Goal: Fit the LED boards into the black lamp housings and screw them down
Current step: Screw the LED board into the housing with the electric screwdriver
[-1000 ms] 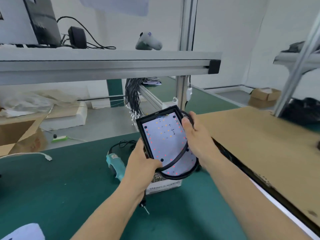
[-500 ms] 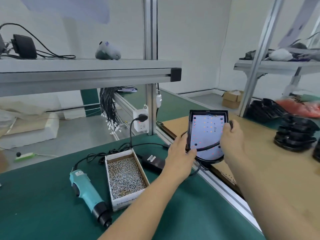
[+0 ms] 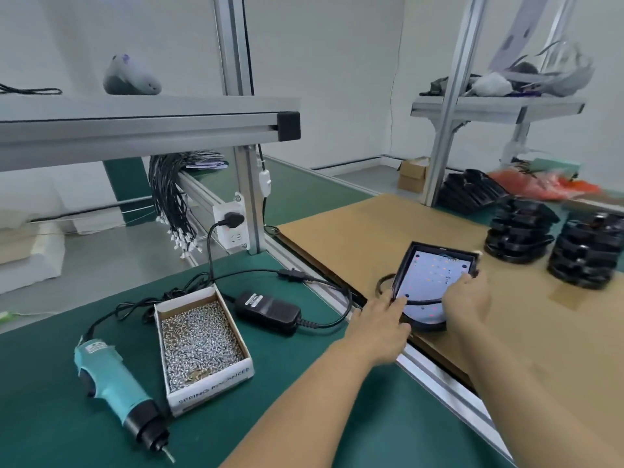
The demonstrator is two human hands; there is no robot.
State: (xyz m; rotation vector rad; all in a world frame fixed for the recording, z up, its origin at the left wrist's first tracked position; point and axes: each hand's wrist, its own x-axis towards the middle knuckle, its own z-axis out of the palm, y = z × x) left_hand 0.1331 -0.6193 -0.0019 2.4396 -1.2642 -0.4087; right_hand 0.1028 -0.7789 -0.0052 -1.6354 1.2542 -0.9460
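A black lamp housing (image 3: pixel 439 248) with a white LED board (image 3: pixel 429 275) in it lies low over the brown cardboard sheet (image 3: pixel 371 224), right of the green bench. A black cable (image 3: pixel 422 301) crosses the board's near end. My right hand (image 3: pixel 467 298) grips the housing's right side, thumb over the board. Straight fingers of my left hand (image 3: pixel 378 322) touch the housing's near left edge. A teal electric screwdriver (image 3: pixel 111 380) lies at the lower left, beside an open box of screws (image 3: pixel 216 386).
Two stacks of black housings (image 3: pixel 520 231) (image 3: pixel 587 251) stand at the cardboard's far right. A black power adapter (image 3: pixel 266 310) and its cords lie between the screw box and the aluminium bench rail (image 3: pixel 439 376). A bundle of black cables (image 3: pixel 169 197) hangs under the shelf.
Both hands carried the housing with its board from above the screw box to the right and down onto the cardboard. My left hand's grip has loosened to a touch.
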